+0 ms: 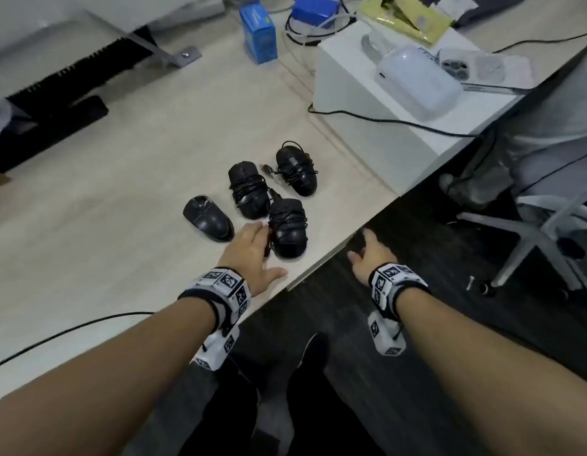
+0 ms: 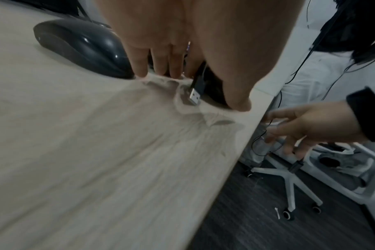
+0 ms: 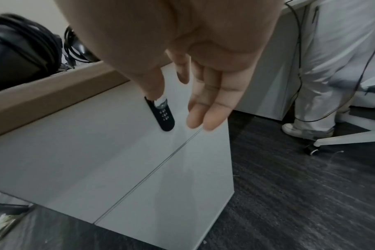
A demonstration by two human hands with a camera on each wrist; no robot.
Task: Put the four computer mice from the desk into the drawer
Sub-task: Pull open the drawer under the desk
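Fingers (image 3: 206, 108) of right hand (image 1: 372, 255) loose, apart — just before closed drawer (image 3: 109, 143), four mice (image 1: 255, 195) on desk (image 1: 104, 225).

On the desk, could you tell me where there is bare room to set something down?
The desk is bare left of the four mice, up to the black stand, and nearer, around the left hand. It is crowded at the far right: white box, blue carton, cables.
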